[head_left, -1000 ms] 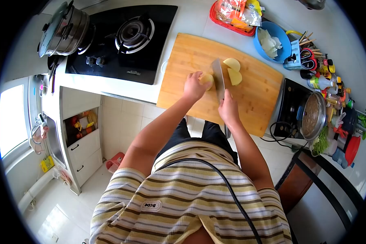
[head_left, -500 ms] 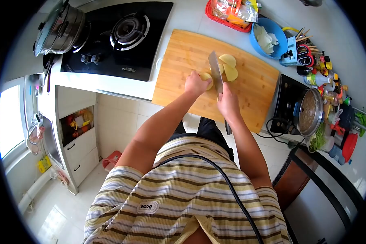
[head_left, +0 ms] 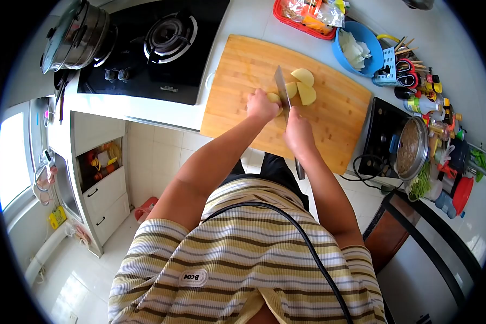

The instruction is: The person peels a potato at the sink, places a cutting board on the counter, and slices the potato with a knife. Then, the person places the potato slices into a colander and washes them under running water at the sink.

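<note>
Steadying a rounded, pale-yellow vegetable piece [head_left: 274,99] on the rectangular light-wood cutting board [head_left: 329,127]: left hand [head_left: 262,105]. Fingers curled in around the piece, pressing it down; exact thumb position too small to tell.

Right hand [head_left: 299,130] closed at the near end of a broad, grey-metal kitchen knife [head_left: 281,83]. Grip firm by appearance; handle mostly hidden by the fist. Blade points away from the body, just beside the held piece. Contact between edge and piece: cannot tell.

Right of the blade, on the board: a small pale-yellow chunk [head_left: 291,89] next to the blade, a half-round pale-yellow slab [head_left: 303,76] farther out, and a wedge-shaped pale-yellow slab [head_left: 307,94] close by.

Beyond the board: a round blue plastic bowl [head_left: 376,58] holding thin whitish scraps [head_left: 355,52], and a red plastic basket [head_left: 302,30] of packets. Black glass hob [head_left: 140,89] to the left.

Technique notes (judgement): the left fingertips sit close to the blade, so best tucked under, knuckles leading, thumb behind. Flattest face of the piece down, to limit rolling. Blade upright, moved in one smooth stroke through to the wood; a tilted edge would likely give uneven thickness. Cut pieces clear of the blade path help too.
</note>
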Motion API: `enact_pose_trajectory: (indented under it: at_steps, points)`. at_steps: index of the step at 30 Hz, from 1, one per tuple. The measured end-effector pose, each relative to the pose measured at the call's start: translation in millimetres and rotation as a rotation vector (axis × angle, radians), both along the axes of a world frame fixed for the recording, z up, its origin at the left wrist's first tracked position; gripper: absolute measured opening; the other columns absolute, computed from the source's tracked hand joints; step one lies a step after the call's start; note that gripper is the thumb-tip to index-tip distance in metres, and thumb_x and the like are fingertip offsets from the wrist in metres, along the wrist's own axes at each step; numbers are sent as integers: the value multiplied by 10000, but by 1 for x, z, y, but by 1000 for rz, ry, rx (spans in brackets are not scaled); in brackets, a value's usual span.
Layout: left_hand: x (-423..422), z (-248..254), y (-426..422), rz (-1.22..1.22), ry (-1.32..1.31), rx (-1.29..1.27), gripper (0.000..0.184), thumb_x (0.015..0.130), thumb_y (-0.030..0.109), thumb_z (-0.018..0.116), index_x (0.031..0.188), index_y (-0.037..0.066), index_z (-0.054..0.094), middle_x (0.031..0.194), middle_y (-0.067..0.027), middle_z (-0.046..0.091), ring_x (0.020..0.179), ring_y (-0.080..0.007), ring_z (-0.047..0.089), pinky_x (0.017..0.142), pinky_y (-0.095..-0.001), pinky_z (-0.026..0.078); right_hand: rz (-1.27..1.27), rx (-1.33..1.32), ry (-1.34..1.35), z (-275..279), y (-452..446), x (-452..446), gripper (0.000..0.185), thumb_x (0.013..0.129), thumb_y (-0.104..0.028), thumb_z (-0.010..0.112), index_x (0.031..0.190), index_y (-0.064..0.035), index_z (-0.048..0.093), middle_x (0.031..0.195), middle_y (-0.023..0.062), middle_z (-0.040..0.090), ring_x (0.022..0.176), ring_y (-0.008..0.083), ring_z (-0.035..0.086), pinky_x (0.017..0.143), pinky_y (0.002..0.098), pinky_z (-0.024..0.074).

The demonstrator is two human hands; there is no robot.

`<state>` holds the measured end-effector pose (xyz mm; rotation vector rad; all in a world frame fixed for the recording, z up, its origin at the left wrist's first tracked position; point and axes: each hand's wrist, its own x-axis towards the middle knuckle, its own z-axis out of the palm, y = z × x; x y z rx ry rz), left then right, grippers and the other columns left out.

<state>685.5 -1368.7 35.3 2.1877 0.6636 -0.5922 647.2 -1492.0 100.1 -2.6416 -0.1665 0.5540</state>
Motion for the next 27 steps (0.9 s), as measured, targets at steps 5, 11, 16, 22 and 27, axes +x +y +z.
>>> enact_pose_trajectory:
  at_steps: [5, 11, 16, 22, 27]
  points:
    - [-1, -8, 1, -2, 5, -17, 633, 664, 327, 782, 1131, 17, 487, 1182, -208, 483, 1100, -354, 501, 936, -391, 431, 19, -19, 25, -20, 4, 3, 475, 722, 28, 548, 1161, 96, 381, 704, 245, 603, 678, 408, 614, 597, 480, 486]
    - [-4, -5, 4, 10, -32, -60, 612, 658, 322, 793, 1120, 32, 513, 1164, -186, 501, 1092, -325, 512, 929, -381, 434, 1, 56, -116, -40, 2, -6, 444, 719, 25, 543, 1124, 94, 377, 675, 247, 591, 638, 429, 595, 577, 498, 477]
    - [-4, -13, 3, 56, -48, -100, 624, 642, 332, 807, 1116, 39, 525, 1145, -183, 515, 1062, -322, 532, 918, -381, 440, -23, 32, -35, 4, 2, -5, 375, 717, 51, 522, 1068, 74, 390, 693, 257, 585, 674, 446, 587, 596, 510, 465]
    - [-7, -15, 5, 74, -96, -96, 629, 626, 338, 819, 1103, 42, 535, 1139, -190, 517, 1032, -327, 546, 901, -386, 448, -20, 18, -30, 4, 7, -3, 360, 708, 50, 530, 1046, 76, 409, 697, 258, 590, 682, 439, 592, 611, 496, 474]
    - [-8, -5, 6, 91, -88, -71, 573, 662, 298, 808, 1087, 13, 551, 1119, -171, 533, 1006, -285, 557, 843, -350, 475, 7, -26, -15, -28, 11, -6, 358, 741, 20, 535, 1065, 72, 392, 696, 258, 598, 676, 431, 603, 609, 505, 483]
